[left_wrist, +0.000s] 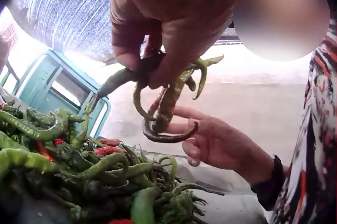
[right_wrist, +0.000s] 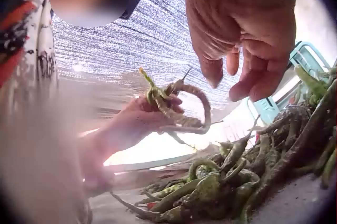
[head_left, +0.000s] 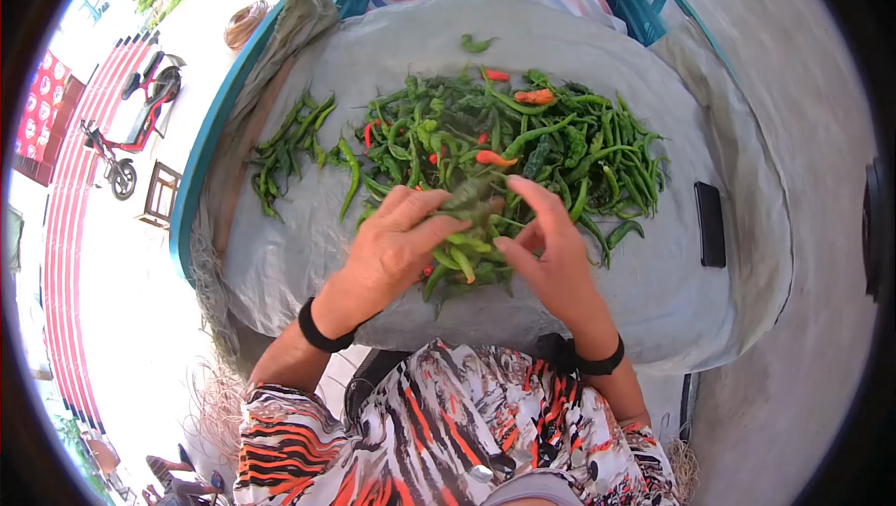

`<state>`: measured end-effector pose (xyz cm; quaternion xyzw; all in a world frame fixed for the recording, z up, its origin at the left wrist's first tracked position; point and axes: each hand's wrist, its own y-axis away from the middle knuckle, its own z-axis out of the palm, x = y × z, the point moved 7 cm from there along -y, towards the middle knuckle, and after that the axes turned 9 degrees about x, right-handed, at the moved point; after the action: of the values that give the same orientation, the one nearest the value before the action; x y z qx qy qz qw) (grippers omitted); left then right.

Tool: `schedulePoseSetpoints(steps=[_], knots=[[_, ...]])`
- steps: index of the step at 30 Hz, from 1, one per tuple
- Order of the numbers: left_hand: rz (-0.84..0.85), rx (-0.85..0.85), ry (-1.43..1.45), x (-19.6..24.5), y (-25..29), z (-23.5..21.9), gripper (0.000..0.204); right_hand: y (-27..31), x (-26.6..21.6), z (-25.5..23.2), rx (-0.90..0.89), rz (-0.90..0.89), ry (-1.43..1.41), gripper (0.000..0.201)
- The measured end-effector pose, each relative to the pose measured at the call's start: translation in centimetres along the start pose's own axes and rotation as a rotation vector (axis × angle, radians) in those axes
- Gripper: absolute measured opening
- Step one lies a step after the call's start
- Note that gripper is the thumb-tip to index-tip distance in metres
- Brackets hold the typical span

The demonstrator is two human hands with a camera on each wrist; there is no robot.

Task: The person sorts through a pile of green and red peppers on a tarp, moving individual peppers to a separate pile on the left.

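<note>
My left hand (head_left: pixel 397 243) pinches a small bunch of curled green chili peppers (left_wrist: pixel 169 103) between thumb and fingers, above the near side of a large chili heap (head_left: pixel 597 147). The bunch is blurred in the head view; in the right wrist view the curled peppers (right_wrist: pixel 181 105) stick out past the left fingertips. Just to the right of the bunch hovers my right hand (head_left: pixel 553 259), its thumb and index finger apart. Seen from the right wrist, its loosely bent fingers (right_wrist: pixel 258 79) hold nothing. Red and orange chilies (head_left: pixel 495 159) lie among the green ones.
A smaller pile of green chilies (head_left: pixel 294 137) lies to the left on the grey sheet (head_left: pixel 308 263). A black phone (head_left: pixel 710 224) rests at the right. Teal cart rails (head_left: pixel 210 142) border the sheet. A motorbike (head_left: pixel 140 123) and a wooden stool (head_left: pixel 161 194) stand beyond the left side.
</note>
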<state>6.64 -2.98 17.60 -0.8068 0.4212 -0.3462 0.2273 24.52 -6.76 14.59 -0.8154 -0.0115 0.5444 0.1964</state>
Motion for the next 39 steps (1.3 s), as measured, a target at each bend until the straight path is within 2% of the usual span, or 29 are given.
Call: schedulePoseSetpoints(steps=[1,2,5,6,8,10,12,13,14,17,20,23,24,27,30,34,36,37,39], knots=[[0.043,-0.017,0.025,0.4,-0.1,0.4,0.050,-0.1,-0.3,0.4,-0.027,-0.045,-0.018,0.052],[0.068,-0.070,0.011,1.0,-0.1,0.7,0.047,-0.1,0.3,0.8,-0.051,-0.189,0.026,0.046],[-0.101,-0.100,0.093,-0.1,0.6,1.8,0.045,0.3,2.5,0.2,0.028,-0.172,0.072,0.040],[-0.188,-0.084,0.134,-1.1,1.1,1.9,0.045,0.1,2.6,-0.6,0.090,-0.149,0.100,0.039],[-0.206,-0.002,0.101,-2.3,1.0,1.5,0.043,-0.3,2.4,-2.5,0.218,-0.097,0.154,0.039],[-0.188,0.050,0.117,-3.3,0.6,1.4,0.044,-0.5,3.8,-3.7,0.271,0.048,0.150,0.038],[-0.304,0.092,0.122,-3.8,0.2,1.4,0.045,-0.6,4.8,-4.2,0.294,0.190,0.083,0.037],[-0.360,0.115,0.122,-4.1,-0.1,1.4,0.046,-0.5,4.8,-4.3,0.311,0.199,0.040,0.036],[-0.426,0.111,0.208,-5.1,0.3,1.7,0.050,-0.5,4.8,-4.3,0.327,0.208,-0.003,0.035],[-0.461,0.028,0.075,-5.2,-1.5,1.3,0.057,-0.2,5.3,-4.4,0.334,0.272,-0.167,0.033],[-0.171,0.039,-0.159,-3.9,-3.1,1.4,0.054,-0.1,5.2,-4.7,0.293,0.328,-0.211,0.032],[0.001,-0.161,-0.021,-1.9,-4.0,3.5,0.048,0.0,5.6,-4.6,0.259,0.343,-0.216,0.031],[0.068,-0.179,0.007,-1.4,-3.7,4.7,0.042,0.0,5.7,-4.6,0.252,0.341,-0.223,0.031],[0.155,-0.310,0.112,-0.2,-2.7,8.3,0.040,0.1,5.4,-3.8,0.156,0.347,-0.345,0.030],[0.121,-0.416,-0.022,-0.1,-2.0,9.5,0.038,0.4,4.8,-4.5,0.162,0.333,-0.242,0.030],[0.045,-0.316,-0.217,-0.5,-3.4,6.8,0.034,0.6,6.6,-7.7,0.365,0.360,-0.207,0.037],[-0.036,-0.313,-0.404,-1.1,-4.3,5.6,0.033,0.3,6.3,-8.5,0.500,0.239,-0.056,0.042],[-0.016,-0.267,-0.318,-1.2,-4.7,5.7,0.036,0.3,6.0,-8.8,0.562,0.176,0.020,0.045],[0.023,-0.167,-0.150,-2.6,-5.9,6.3,0.041,0.3,6.0,-8.5,0.542,0.139,0.065,0.052]])
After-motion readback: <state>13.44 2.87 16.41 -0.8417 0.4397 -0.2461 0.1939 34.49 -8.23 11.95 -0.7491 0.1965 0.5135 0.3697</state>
